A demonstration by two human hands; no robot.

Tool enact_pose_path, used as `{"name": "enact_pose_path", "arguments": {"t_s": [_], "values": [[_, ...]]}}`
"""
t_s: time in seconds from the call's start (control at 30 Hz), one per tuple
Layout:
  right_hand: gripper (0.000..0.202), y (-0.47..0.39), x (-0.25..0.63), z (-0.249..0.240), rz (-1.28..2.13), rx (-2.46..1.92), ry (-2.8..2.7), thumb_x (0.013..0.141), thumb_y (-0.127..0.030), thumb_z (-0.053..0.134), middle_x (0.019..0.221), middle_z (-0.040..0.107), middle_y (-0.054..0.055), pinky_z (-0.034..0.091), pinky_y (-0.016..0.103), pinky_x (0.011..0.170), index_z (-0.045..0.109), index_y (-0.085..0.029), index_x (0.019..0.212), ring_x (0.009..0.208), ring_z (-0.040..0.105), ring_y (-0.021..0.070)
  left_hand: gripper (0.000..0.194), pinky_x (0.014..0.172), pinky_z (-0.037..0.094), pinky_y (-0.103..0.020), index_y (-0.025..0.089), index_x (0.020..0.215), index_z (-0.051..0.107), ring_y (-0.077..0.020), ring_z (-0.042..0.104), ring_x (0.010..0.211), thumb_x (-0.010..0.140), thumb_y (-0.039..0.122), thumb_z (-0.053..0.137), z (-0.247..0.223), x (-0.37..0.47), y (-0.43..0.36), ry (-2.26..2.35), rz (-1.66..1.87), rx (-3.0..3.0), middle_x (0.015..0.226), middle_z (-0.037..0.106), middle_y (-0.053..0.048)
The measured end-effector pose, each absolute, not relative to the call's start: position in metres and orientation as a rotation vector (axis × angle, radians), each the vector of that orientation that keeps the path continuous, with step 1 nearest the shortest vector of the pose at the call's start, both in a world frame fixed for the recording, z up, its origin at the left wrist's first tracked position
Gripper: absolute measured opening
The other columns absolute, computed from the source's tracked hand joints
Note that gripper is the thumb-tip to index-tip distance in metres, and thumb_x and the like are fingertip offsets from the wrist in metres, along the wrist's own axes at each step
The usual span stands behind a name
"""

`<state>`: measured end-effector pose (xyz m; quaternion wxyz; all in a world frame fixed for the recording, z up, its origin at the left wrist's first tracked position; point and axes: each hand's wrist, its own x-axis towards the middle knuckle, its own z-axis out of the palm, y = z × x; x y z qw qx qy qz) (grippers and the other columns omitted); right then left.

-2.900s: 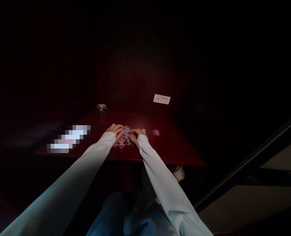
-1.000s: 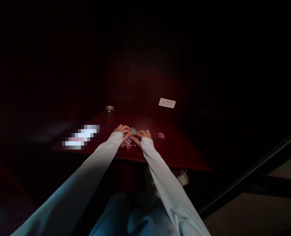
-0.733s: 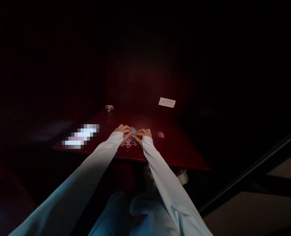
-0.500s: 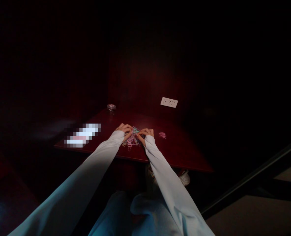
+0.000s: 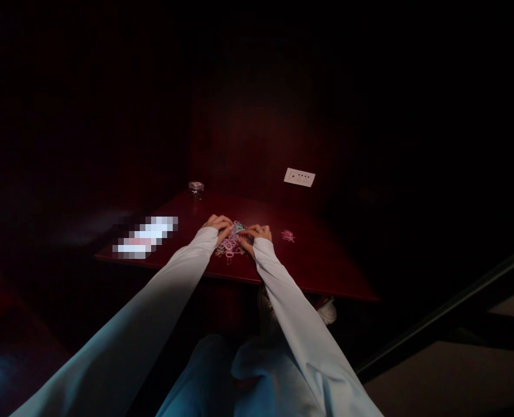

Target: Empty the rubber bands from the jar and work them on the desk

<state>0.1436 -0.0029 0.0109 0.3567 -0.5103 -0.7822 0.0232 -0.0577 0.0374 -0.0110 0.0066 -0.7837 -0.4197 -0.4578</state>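
Observation:
On the dark red table lies a loose pile of small coloured loops (image 5: 230, 248) that look like elastic hair ties, mostly pink and purple with some green. My left hand (image 5: 219, 224) reaches into the pile from the left, its fingers bent and drawn together. From the right, my right hand (image 5: 257, 234) meets the pile with thumb and fingers pinched over it. What sits between the fingertips of either hand is too small to make out. A little to the right, a separate small bunch of pink loops (image 5: 287, 236) rests on the table.
A lidded clear jar (image 5: 196, 190) stands at the table's back left. Nearer on the left lies a bright, pixelated flat object (image 5: 146, 237). The table (image 5: 322, 266) meets a wall carrying a white socket plate (image 5: 299, 177). Below its front edge a shoe (image 5: 327, 313) shows.
My hands have drawn slightly apart over the pile, and the right fingers sit a little differently. The view has shifted slightly; the small pink bunch and the jar stay in place.

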Motion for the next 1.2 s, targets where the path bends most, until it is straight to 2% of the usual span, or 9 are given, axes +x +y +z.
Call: {"name": "enact_pose_path", "arguments": {"t_s": [0.1,0.27,0.4,0.6,0.83,1.03,1.2], "values": [[0.025,-0.005,0.143,0.012,0.025,-1.275,-2.086,0.088,-0.043,0.076,0.109,0.070,0.003,0.034,0.036,0.097,0.079,-0.031,0.110,0.106,0.046,0.0229,0.030,0.084,0.049,-0.035,0.024,0.084,0.073,-0.0211,0.054,0.091,0.099,0.037,0.050,-0.010,-0.058,0.036,-1.292,-1.372,-2.514,0.107,0.073,-0.003],[0.021,-0.004,0.144,0.010,-0.041,-1.228,-2.113,0.095,-0.046,0.067,0.109,0.071,0.003,0.034,0.036,0.094,0.081,-0.033,0.100,0.106,0.045,0.0226,0.032,0.084,0.049,-0.034,0.025,0.087,0.074,-0.0210,0.055,0.093,0.100,0.039,0.049,-0.011,-0.062,0.036,-1.213,-1.285,-2.611,0.109,0.073,-0.003],[0.022,-0.003,0.147,0.008,-0.068,-1.228,-2.076,0.096,-0.046,0.064,0.106,0.071,0.003,0.034,0.036,0.093,0.082,-0.034,0.099,0.106,0.046,0.0222,0.030,0.083,0.049,-0.034,0.026,0.085,0.074,-0.0213,0.056,0.092,0.098,0.041,0.052,-0.013,-0.064,0.042,-1.216,-1.275,-2.621,0.106,0.074,-0.003],[0.016,-0.005,0.151,0.009,-0.090,-1.294,-1.956,0.092,-0.042,0.071,0.103,0.071,0.003,0.034,0.036,0.095,0.083,-0.032,0.092,0.106,0.046,0.0231,0.031,0.086,0.048,-0.035,0.024,0.080,0.071,-0.0209,0.056,0.088,0.097,0.038,0.050,-0.013,-0.068,0.042,-1.320,-1.485,-2.417,0.102,0.074,-0.004],[0.020,-0.004,0.159,0.010,-0.077,-1.383,-1.776,0.093,-0.045,0.068,0.103,0.070,0.004,0.034,0.036,0.092,0.083,-0.032,0.092,0.104,0.044,0.0245,0.032,0.090,0.046,-0.038,0.024,0.073,0.067,-0.0224,0.057,0.090,0.096,0.035,0.047,-0.012,-0.069,0.036,-1.536,-1.633,-2.174,0.099,0.073,-0.004],[0.032,-0.001,0.208,0.013,-0.117,-1.599,-1.567,0.095,-0.049,0.059,0.102,0.070,0.006,0.030,0.037,0.091,0.081,-0.028,0.088,0.103,0.044,0.0248,0.024,0.096,0.043,-0.040,0.025,0.077,0.067,-0.0255,0.056,0.100,0.094,0.031,0.052,-0.007,-0.065,0.028,-1.771,-1.578,-2.095,0.106,0.073,-0.003],[0.037,0.001,0.268,0.015,-0.181,-1.803,-1.262,0.093,-0.052,0.058,0.104,0.069,0.010,0.030,0.039,0.089,0.079,-0.022,0.088,0.106,0.046,0.0292,0.014,0.094,0.043,-0.041,0.025,0.079,0.067,-0.0271,0.055,0.101,0.089,0.027,0.058,-0.002,-0.065,0.027,-1.949,-1.544,-2.015,0.105,0.072,-0.002]]}}
